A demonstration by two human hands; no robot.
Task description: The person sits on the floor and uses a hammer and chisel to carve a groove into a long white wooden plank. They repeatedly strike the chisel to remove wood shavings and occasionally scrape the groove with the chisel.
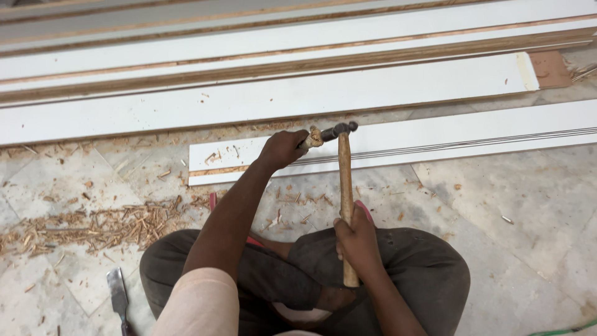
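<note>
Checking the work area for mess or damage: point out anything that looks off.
Wood shavings lie scattered over the marble floor beside the left hand. A loose chisel lies by the knee. One white board has a torn brown end. The right hand grips the hammer.

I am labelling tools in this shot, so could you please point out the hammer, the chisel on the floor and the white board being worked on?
hammer [346,180]: head view, middle of wooden handle.
chisel [117,292]: head view, flat metal blade.
white board [472,135]: head view, bare top face.
</note>
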